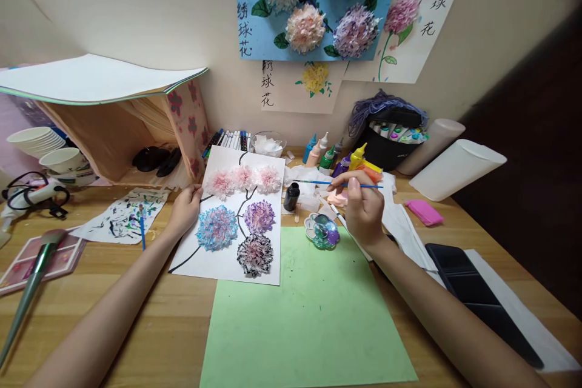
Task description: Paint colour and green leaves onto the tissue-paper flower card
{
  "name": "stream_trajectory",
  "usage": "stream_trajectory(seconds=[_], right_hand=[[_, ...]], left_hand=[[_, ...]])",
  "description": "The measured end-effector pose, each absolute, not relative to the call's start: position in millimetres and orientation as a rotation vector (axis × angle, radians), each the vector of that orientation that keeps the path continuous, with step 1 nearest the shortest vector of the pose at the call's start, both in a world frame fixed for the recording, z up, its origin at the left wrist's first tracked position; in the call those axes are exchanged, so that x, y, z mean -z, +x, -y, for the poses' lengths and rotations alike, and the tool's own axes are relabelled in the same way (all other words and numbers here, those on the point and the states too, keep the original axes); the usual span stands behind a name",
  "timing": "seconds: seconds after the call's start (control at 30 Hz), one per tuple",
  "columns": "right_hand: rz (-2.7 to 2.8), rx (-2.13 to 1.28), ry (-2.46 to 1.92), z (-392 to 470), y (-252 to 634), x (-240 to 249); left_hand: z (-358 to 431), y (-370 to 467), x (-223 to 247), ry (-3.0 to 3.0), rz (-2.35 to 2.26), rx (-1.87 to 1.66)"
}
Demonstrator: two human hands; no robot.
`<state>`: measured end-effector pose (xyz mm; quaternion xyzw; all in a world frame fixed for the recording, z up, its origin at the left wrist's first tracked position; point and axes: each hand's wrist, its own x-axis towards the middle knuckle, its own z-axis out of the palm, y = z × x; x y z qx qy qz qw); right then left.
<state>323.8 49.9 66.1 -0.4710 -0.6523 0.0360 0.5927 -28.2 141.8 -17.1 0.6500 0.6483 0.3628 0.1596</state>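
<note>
My left hand (185,211) grips the left edge of a white sheet with a flower picture (213,264), its fingers partly hidden. Fluffy pink, blue, purple and black-edged paper flowers stand out from the sheet, joined by painted black stems. In my right hand (361,203) is a thin blue paintbrush (327,182), held level and pointing left. The brush tip is close to the mouth of a small open black bottle (291,197); whether it touches cannot be told. Below the right hand lies a flower-shaped paint palette (322,231) with green and purple paint.
A green mat (300,327) covers the front middle of the wooden table. Paint bottles (327,157) and crumpled tissues stand behind. A second paintbrush (142,227) lies on a stained cloth (122,218) at left, near a large brush (39,267). A black case (482,297) lies right.
</note>
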Motion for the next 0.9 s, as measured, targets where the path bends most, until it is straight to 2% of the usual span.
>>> stream_trajectory(seconds=[0.73, 0.9], right_hand=[[1.593, -0.119, -1.131, -51.0, 323.9, -68.3], [1.422, -0.139, -1.023, -40.9, 321.0, -65.5]], left_hand=[[-141.5, -27.0, 14.9, 1.871, -1.834, -1.035], [-141.8, -25.7, 14.4, 1.867, -1.844, -1.041]])
